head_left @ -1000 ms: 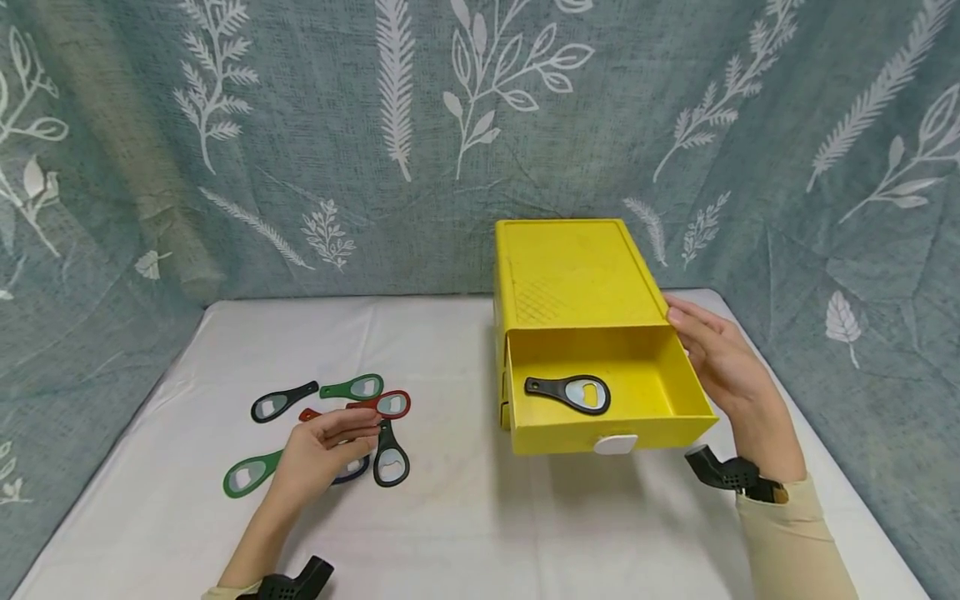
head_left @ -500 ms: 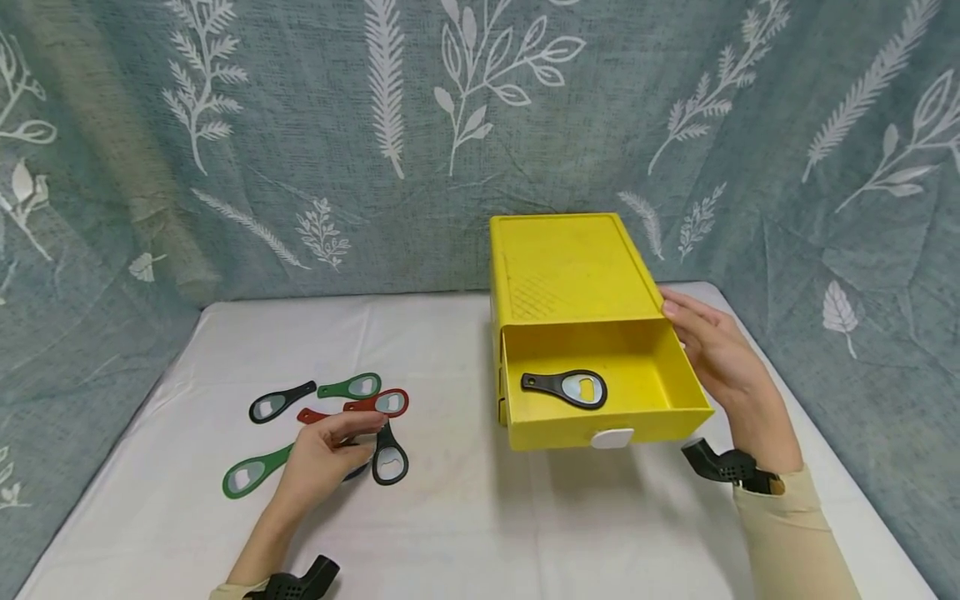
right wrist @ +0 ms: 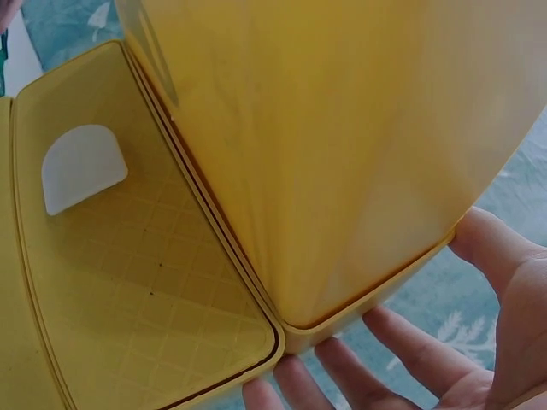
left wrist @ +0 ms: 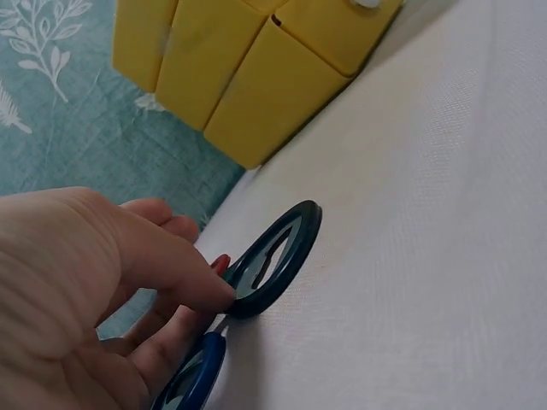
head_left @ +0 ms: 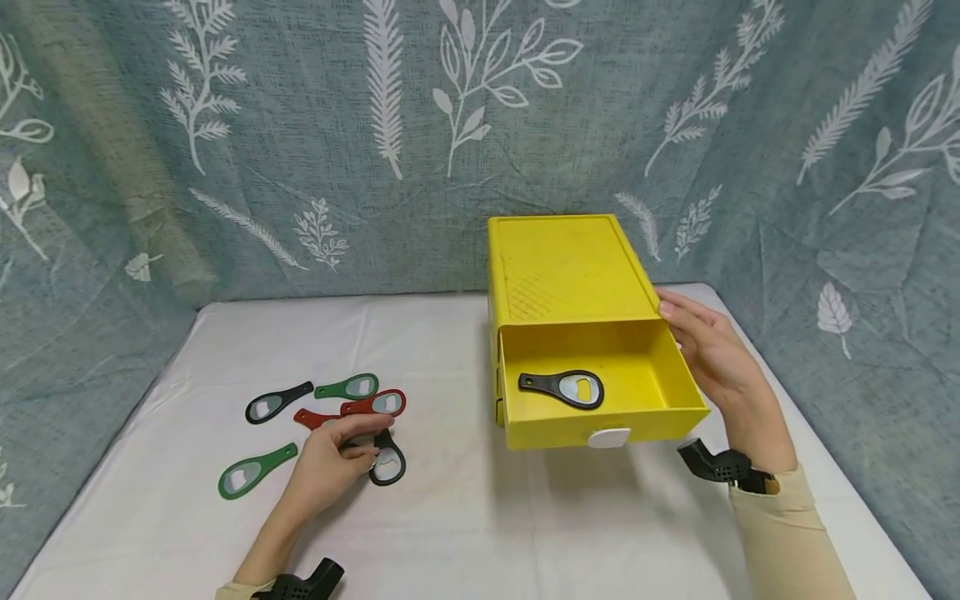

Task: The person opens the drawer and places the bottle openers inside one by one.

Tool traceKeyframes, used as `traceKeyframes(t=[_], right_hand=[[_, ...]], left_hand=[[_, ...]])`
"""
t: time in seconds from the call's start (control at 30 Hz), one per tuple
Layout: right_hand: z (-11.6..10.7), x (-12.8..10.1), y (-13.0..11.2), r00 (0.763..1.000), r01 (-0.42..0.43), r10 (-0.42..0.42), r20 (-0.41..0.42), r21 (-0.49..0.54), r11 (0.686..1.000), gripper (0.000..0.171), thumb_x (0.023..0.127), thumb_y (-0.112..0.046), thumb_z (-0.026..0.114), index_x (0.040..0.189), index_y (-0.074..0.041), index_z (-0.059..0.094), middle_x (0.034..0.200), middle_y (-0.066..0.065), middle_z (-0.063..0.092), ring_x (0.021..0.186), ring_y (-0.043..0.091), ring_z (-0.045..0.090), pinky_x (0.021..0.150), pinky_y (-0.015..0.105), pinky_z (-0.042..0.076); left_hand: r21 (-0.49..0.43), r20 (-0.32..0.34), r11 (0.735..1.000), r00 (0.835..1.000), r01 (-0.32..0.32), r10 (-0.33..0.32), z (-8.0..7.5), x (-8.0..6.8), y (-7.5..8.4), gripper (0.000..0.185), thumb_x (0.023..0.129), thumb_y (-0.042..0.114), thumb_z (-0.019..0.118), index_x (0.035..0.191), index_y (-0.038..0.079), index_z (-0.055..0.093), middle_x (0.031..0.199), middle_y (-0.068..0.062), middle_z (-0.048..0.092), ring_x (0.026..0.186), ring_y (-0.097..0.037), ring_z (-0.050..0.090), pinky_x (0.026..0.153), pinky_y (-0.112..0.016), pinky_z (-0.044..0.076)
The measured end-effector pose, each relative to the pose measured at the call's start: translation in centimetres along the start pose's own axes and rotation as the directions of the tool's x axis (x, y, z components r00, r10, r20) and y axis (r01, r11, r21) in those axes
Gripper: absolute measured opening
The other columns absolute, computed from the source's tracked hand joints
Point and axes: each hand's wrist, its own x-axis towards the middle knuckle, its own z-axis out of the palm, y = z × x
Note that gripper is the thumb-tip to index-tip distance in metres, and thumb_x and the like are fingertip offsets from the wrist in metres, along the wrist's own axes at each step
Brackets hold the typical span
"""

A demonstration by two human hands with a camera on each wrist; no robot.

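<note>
Head view: a white table (head_left: 480,517) fills the bottom of the picture, with a blue-green curtain (head_left: 300,142) with white leaves behind it. Right of the middle stands a yellow box (head_left: 570,267) with its drawer (head_left: 600,417) pulled out, and one black opener in the drawer (head_left: 562,388). The right hand (head_left: 712,354) lies flat against the box's right side, fingers straight. At lower left, the left hand (head_left: 326,467) pinches a black opener (head_left: 387,463). Green, red and black openers lie close around it.

Left wrist view: at lower left, the left hand (left wrist: 94,290) has curled fingers, and the thumb presses the black opener's (left wrist: 273,260) rim on the white cloth. A blue opener (left wrist: 192,384) sits under the fingers.

Right wrist view: at the bottom right, the right hand (right wrist: 444,359) has straight fingers touching the yellow box's (right wrist: 342,154) corner. The drawer (right wrist: 120,290) is on the left.
</note>
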Motion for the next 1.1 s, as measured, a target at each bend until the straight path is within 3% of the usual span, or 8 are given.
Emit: traceKeyframes(t=[0.2,0.5,0.73,0.93,1.1], right_hand=[[-0.11,0.09,-0.07,1.000,-0.003,0.003,-0.009,-0.001,1.000,0.031,0.102,-0.017,0.057,0.132,-0.013,0.065,0.121,0.001,0.067,0.116,0.020,0.054,0.095,0.030,0.046],[-0.13,0.22,-0.10,1.000,-0.010,0.010,-0.008,-0.006,1.000,0.033,0.102,-0.018,0.058,0.134,-0.013,0.063,0.121,0.001,0.066,0.116,0.021,0.053,0.098,0.037,0.038],[-0.05,0.06,-0.06,1.000,-0.013,0.013,-0.008,-0.013,1.000,0.033,0.102,-0.019,0.058,0.134,-0.013,0.063,0.120,0.000,0.067,0.118,0.021,0.053,0.099,0.036,0.038],[-0.03,0.11,-0.15,1.000,-0.007,0.007,-0.003,-0.014,1.000,0.032,0.102,-0.019,0.058,0.133,-0.013,0.064,0.120,0.000,0.066,0.118,0.021,0.052,0.098,0.034,0.040],[-0.04,0.07,-0.08,1.000,-0.014,0.014,-0.009,0.001,1.000,0.032,0.101,-0.019,0.058,0.132,-0.014,0.064,0.121,0.001,0.066,0.118,0.020,0.052,0.098,0.034,0.040]], left_hand=[[0.061,0.004,0.997,0.999,0.039,-0.040,0.21,-0.12,0.41,0.050,0.079,-0.015,0.070,0.125,0.005,0.067,0.123,-0.017,0.059,0.090,-0.024,0.067,0.074,-0.026,0.056],[0.079,0.001,0.996,1.000,0.029,-0.029,0.00,-0.26,0.34,0.055,0.076,-0.020,0.060,0.125,0.005,0.066,0.127,-0.012,0.060,0.095,-0.023,0.066,0.078,-0.027,0.055],[0.137,-0.033,0.989,0.998,0.053,-0.048,-0.01,-0.24,0.05,0.048,0.076,-0.007,0.078,0.121,0.007,0.069,0.119,-0.011,0.062,0.082,-0.018,0.066,0.072,-0.025,0.055],[0.338,-0.051,0.940,0.997,-0.038,0.059,0.30,-0.06,-0.07,0.051,0.074,-0.002,0.081,0.121,0.011,0.069,0.102,-0.009,0.060,0.067,-0.013,0.054,0.064,-0.025,0.047],[0.444,-0.010,0.884,0.986,-0.145,0.167,0.54,0.13,-0.28,0.048,0.073,-0.005,0.077,0.119,0.008,0.070,0.104,-0.004,0.066,0.073,-0.016,0.049,0.066,-0.027,0.043]])
